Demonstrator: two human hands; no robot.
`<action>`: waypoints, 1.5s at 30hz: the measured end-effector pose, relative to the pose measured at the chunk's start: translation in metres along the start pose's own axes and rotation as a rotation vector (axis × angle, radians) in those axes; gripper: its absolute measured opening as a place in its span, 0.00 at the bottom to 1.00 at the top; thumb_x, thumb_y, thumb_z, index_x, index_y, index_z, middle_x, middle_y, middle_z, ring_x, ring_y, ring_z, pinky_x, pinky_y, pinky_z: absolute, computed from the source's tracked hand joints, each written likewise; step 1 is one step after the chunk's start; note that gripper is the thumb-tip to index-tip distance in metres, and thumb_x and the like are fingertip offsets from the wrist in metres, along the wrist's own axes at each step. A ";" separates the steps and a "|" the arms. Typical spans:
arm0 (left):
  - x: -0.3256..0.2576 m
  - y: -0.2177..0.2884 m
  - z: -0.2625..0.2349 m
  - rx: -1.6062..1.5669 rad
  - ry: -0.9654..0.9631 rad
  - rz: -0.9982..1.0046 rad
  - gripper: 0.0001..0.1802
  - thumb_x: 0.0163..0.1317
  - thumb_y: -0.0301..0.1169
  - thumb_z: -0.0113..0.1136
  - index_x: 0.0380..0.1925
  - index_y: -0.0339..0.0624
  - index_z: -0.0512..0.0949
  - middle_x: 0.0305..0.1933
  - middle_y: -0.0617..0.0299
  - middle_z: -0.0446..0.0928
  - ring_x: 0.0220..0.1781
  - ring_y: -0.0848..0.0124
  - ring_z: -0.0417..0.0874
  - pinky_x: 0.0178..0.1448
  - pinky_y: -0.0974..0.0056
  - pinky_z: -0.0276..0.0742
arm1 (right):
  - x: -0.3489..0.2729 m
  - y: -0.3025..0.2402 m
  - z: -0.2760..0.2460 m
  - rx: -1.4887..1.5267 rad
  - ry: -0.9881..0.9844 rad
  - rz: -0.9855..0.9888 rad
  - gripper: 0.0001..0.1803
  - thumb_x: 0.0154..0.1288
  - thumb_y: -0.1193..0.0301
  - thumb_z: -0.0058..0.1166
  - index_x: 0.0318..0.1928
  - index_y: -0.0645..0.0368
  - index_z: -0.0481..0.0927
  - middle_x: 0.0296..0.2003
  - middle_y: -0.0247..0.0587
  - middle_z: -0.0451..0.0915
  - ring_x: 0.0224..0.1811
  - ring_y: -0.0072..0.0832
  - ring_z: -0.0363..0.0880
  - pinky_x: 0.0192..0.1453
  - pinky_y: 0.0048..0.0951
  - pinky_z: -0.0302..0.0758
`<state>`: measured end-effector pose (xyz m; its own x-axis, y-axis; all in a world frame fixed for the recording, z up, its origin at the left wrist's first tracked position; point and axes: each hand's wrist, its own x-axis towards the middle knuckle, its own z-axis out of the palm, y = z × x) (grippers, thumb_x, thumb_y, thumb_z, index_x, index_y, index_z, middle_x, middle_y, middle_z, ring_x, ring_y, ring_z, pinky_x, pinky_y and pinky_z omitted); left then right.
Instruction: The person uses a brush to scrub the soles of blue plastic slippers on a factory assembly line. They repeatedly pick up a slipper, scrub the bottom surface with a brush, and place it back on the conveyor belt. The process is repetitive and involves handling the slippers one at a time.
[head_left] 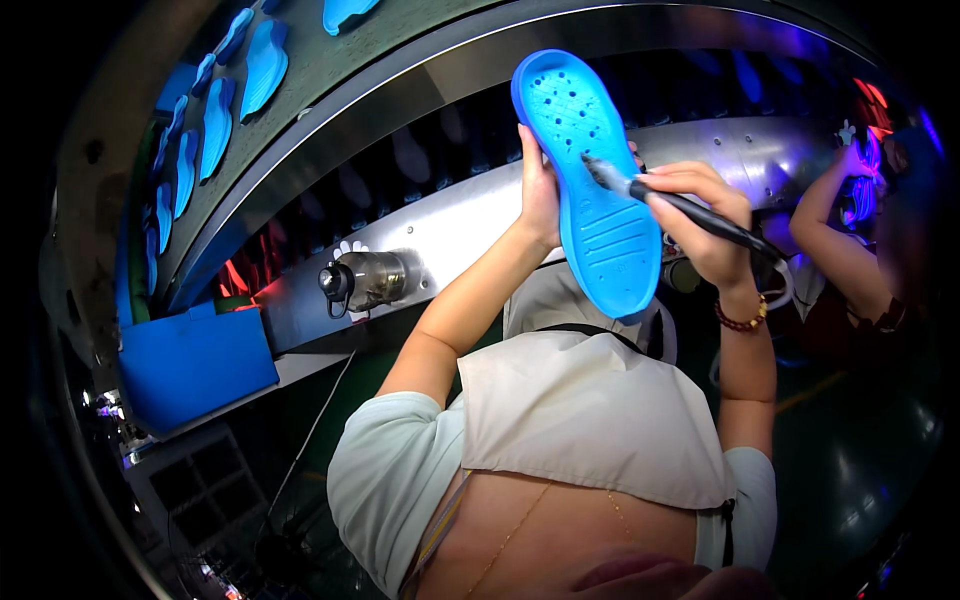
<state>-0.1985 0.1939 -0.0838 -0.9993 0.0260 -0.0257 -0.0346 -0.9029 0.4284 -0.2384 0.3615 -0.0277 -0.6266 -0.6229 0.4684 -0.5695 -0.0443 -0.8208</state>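
Note:
A bright blue shoe sole (606, 235) is held up over the metal ledge, its inner face with small holes and ridges turned toward me. My left hand (541, 188) grips its left edge, the thumb along the rim and the other fingers hidden behind. In my right hand (708, 215) is a brush with a black handle (715, 222). The brush's dark bristles (603, 172) are at the middle of the sole, just below the holes; whether they press on it I cannot tell.
Several blue soles (217, 128) lie on the belt (330, 65) at the upper left. A dark, see-through bottle (375, 279) lies on the metal ledge (445, 243). A blue box (197, 366) stands at the left. Another person's arm (838, 225) reaches in at the right.

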 end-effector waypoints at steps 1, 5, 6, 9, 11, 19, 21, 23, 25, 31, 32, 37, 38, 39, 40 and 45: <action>0.002 -0.001 0.005 -0.041 0.003 -0.003 0.51 0.48 0.71 0.19 0.51 0.34 0.63 0.47 0.48 0.70 0.48 0.57 0.73 0.53 0.52 0.69 | 0.001 0.001 0.004 -0.034 -0.037 -0.069 0.10 0.41 0.80 0.56 0.30 0.63 0.78 0.29 0.44 0.78 0.34 0.34 0.77 0.41 0.30 0.72; 0.004 0.015 -0.005 -0.087 -0.066 0.112 0.50 0.49 0.71 0.17 0.55 0.39 0.58 0.52 0.45 0.66 0.52 0.51 0.68 0.56 0.48 0.65 | -0.006 -0.014 0.007 0.123 -0.350 -0.123 0.11 0.41 0.79 0.57 0.31 0.62 0.78 0.31 0.43 0.79 0.35 0.32 0.77 0.42 0.29 0.72; 0.005 0.016 -0.003 -0.090 -0.063 0.109 0.50 0.49 0.71 0.17 0.55 0.39 0.58 0.52 0.45 0.66 0.52 0.51 0.68 0.56 0.48 0.65 | -0.006 -0.010 -0.002 0.154 -0.325 -0.104 0.13 0.41 0.79 0.57 0.33 0.62 0.78 0.33 0.43 0.79 0.35 0.31 0.77 0.42 0.29 0.72; 0.011 0.021 0.001 -0.002 0.021 0.202 0.50 0.49 0.71 0.17 0.55 0.38 0.59 0.51 0.46 0.66 0.52 0.52 0.69 0.55 0.47 0.66 | -0.005 0.004 -0.009 0.123 -0.071 0.203 0.13 0.43 0.81 0.57 0.35 0.63 0.77 0.35 0.44 0.78 0.38 0.32 0.76 0.45 0.29 0.72; 0.014 0.026 0.000 0.107 0.005 0.245 0.50 0.48 0.71 0.17 0.55 0.38 0.59 0.51 0.47 0.67 0.52 0.52 0.69 0.55 0.47 0.66 | -0.007 -0.001 -0.006 0.021 -0.303 -0.092 0.12 0.44 0.81 0.57 0.34 0.62 0.78 0.35 0.44 0.79 0.39 0.34 0.77 0.46 0.30 0.72; 0.021 0.044 0.012 0.108 0.002 0.251 0.50 0.48 0.71 0.24 0.51 0.36 0.63 0.47 0.48 0.71 0.47 0.58 0.74 0.52 0.54 0.71 | -0.017 0.016 -0.016 0.078 -0.227 0.002 0.13 0.45 0.83 0.56 0.36 0.64 0.78 0.36 0.45 0.78 0.41 0.33 0.76 0.48 0.27 0.71; 0.021 0.048 0.009 0.154 -0.040 0.245 0.50 0.48 0.71 0.24 0.51 0.35 0.63 0.47 0.48 0.71 0.47 0.59 0.74 0.51 0.55 0.71 | -0.022 0.011 -0.010 0.065 -0.387 -0.024 0.13 0.45 0.82 0.57 0.36 0.63 0.78 0.36 0.43 0.79 0.43 0.33 0.75 0.49 0.28 0.71; 0.021 0.054 0.016 0.196 -0.060 0.206 0.50 0.48 0.71 0.24 0.51 0.35 0.63 0.47 0.48 0.71 0.47 0.59 0.74 0.51 0.55 0.72 | -0.020 0.018 -0.019 0.276 -0.451 0.027 0.12 0.45 0.82 0.57 0.35 0.63 0.78 0.36 0.43 0.79 0.49 0.35 0.72 0.53 0.31 0.69; 0.027 0.057 0.020 0.188 -0.092 0.227 0.49 0.49 0.70 0.23 0.52 0.35 0.62 0.47 0.48 0.70 0.48 0.59 0.74 0.52 0.56 0.71 | -0.021 0.033 -0.021 0.611 -0.278 0.108 0.12 0.47 0.83 0.53 0.36 0.65 0.77 0.37 0.47 0.78 0.51 0.37 0.70 0.56 0.33 0.66; 0.010 0.024 0.036 0.099 0.035 0.344 0.34 0.61 0.55 0.31 0.53 0.36 0.61 0.49 0.47 0.70 0.49 0.59 0.73 0.52 0.56 0.70 | -0.021 0.027 0.003 1.030 0.095 0.405 0.10 0.54 0.82 0.48 0.39 0.69 0.73 0.41 0.52 0.75 0.46 0.32 0.74 0.52 0.30 0.69; 0.006 0.011 0.039 -0.049 -0.151 0.326 0.31 0.61 0.51 0.33 0.53 0.36 0.61 0.49 0.48 0.70 0.48 0.58 0.74 0.52 0.56 0.70 | -0.020 0.023 0.007 1.116 0.177 0.432 0.10 0.55 0.82 0.48 0.40 0.69 0.73 0.41 0.52 0.75 0.45 0.31 0.75 0.51 0.28 0.70; 0.009 0.012 0.023 0.042 -0.009 0.213 0.26 0.62 0.46 0.37 0.53 0.37 0.63 0.49 0.53 0.71 0.47 0.63 0.75 0.52 0.59 0.71 | -0.022 0.002 0.016 0.360 -0.042 0.136 0.10 0.54 0.82 0.50 0.39 0.69 0.75 0.37 0.48 0.77 0.40 0.26 0.75 0.47 0.23 0.70; 0.008 0.014 0.022 0.034 0.004 0.179 0.27 0.62 0.47 0.37 0.52 0.38 0.64 0.48 0.53 0.72 0.47 0.63 0.75 0.52 0.59 0.71 | -0.019 0.005 0.007 0.440 -0.086 0.147 0.10 0.53 0.82 0.50 0.38 0.69 0.75 0.36 0.48 0.77 0.39 0.26 0.75 0.46 0.23 0.70; 0.010 0.015 0.022 0.032 0.004 0.175 0.27 0.62 0.47 0.37 0.52 0.38 0.64 0.48 0.53 0.72 0.47 0.63 0.75 0.52 0.59 0.71 | -0.016 0.008 -0.003 0.516 -0.125 0.159 0.10 0.53 0.83 0.50 0.38 0.69 0.75 0.36 0.47 0.78 0.38 0.26 0.76 0.45 0.22 0.71; 0.012 0.016 0.022 0.027 0.028 0.200 0.27 0.62 0.48 0.37 0.52 0.38 0.64 0.48 0.53 0.72 0.47 0.63 0.75 0.52 0.59 0.71 | -0.013 0.006 -0.007 0.518 0.008 0.320 0.10 0.52 0.83 0.51 0.37 0.69 0.75 0.35 0.46 0.78 0.37 0.25 0.76 0.42 0.21 0.71; 0.019 0.019 0.018 0.020 0.049 0.200 0.26 0.61 0.47 0.40 0.50 0.39 0.65 0.46 0.54 0.73 0.46 0.63 0.76 0.51 0.59 0.72 | 0.009 0.013 -0.022 0.119 -0.291 -0.067 0.08 0.50 0.81 0.53 0.34 0.67 0.77 0.33 0.44 0.79 0.36 0.25 0.78 0.40 0.21 0.73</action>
<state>-0.2189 0.1845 -0.0600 -0.9845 -0.1743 0.0180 0.1638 -0.8795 0.4469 -0.2628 0.3721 -0.0269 -0.4018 -0.8117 0.4240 -0.5274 -0.1734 -0.8317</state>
